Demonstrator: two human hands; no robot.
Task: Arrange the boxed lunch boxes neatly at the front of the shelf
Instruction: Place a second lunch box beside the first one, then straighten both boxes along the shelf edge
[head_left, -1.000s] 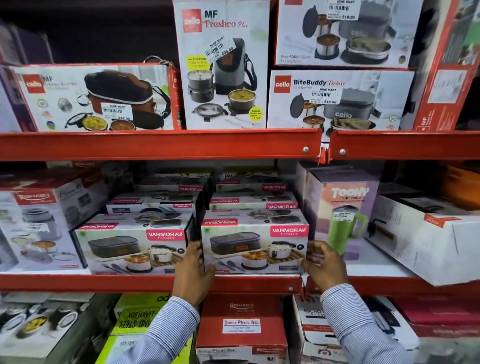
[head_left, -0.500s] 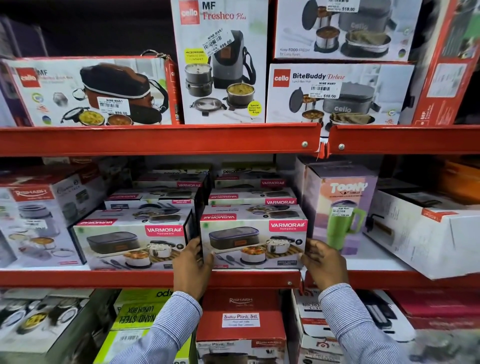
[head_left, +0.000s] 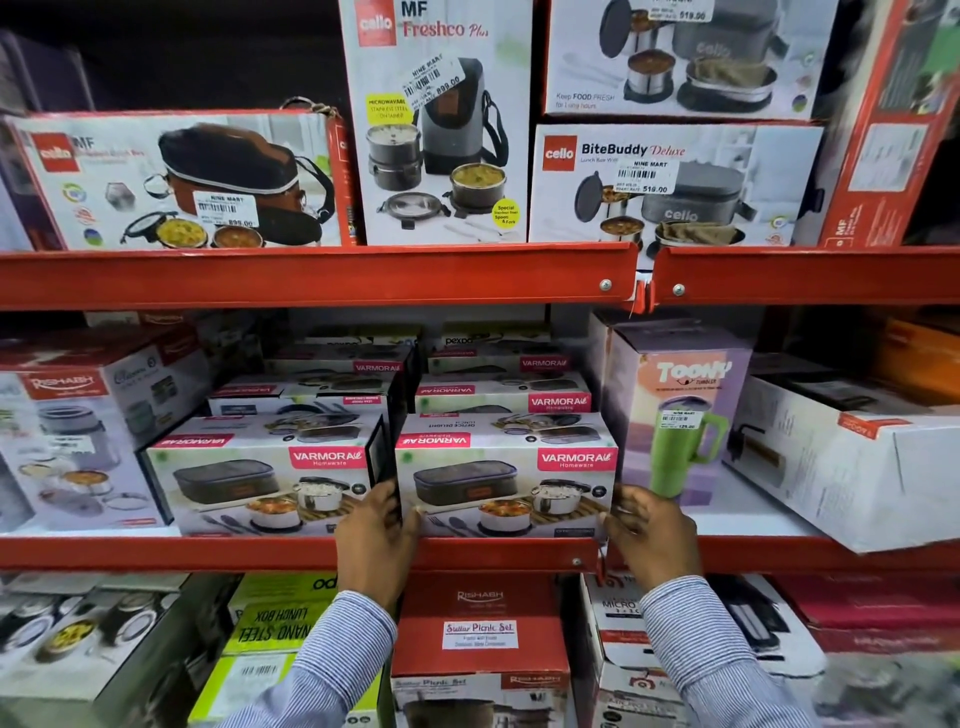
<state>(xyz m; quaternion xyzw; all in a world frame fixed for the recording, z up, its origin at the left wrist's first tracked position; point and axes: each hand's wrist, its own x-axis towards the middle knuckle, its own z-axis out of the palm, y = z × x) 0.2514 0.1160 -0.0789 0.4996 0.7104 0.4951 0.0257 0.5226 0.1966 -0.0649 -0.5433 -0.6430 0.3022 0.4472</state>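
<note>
A white Varmora lunch box carton (head_left: 506, 478) stands at the front edge of the middle red shelf (head_left: 208, 552). My left hand (head_left: 376, 540) grips its lower left corner, fingers reaching into the gap beside it. My right hand (head_left: 649, 535) grips its lower right corner. A second Varmora carton (head_left: 260, 480) stands just to the left, also at the front. More Varmora cartons (head_left: 501, 400) are stacked in rows behind both.
A purple Toony tumbler box (head_left: 680, 410) stands right of the held carton, with a tilted white box (head_left: 852, 457) beyond. A Rishabh box (head_left: 78, 431) sits at left. Cello boxes (head_left: 670, 182) fill the upper shelf. Assorted cartons (head_left: 480, 639) lie below.
The held carton and both hands have stayed nearly in place; the left hand's fingers have slid a little further up the box's left corner.
</note>
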